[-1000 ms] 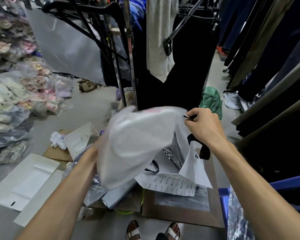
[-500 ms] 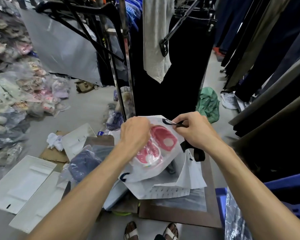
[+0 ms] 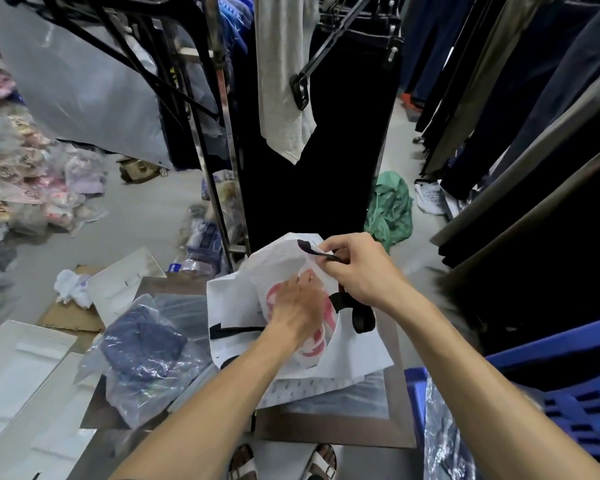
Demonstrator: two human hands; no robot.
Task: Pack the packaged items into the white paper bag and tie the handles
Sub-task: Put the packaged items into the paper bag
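Two hands busy at the white paper bag (image 3: 236,306), lying slack on brown board at about 6 o'clock in the head view, just ahead of the sandalled feet. Right hand (image 3: 364,271) at the bag's upper rim, thumb and forefinger pinching the rim together with a black handle (image 3: 317,252), the rest of that strap looping below the wrist. Left hand (image 3: 291,315) flat, fingers together and pressed down on a pink-and-white packaged item (image 3: 314,348) in the open mouth, partly hidden under the palm. Second black handle (image 3: 236,330) lying loose across the bag's near face at 9 o'clock from the left hand.

Likely light and soft, that item, in slippery film; best pushed with a flat palm rather than pinched. Thin, creasing paper, prone to tearing at the rim, so better held where the strap reinforces it. Limp handles, probably easy to knot once both are gathered.

Still outside at 8 o'clock: dark blue garment in a clear plastic packet (image 3: 142,348), floppy and slick, safest gripped by a bunched edge of the film.
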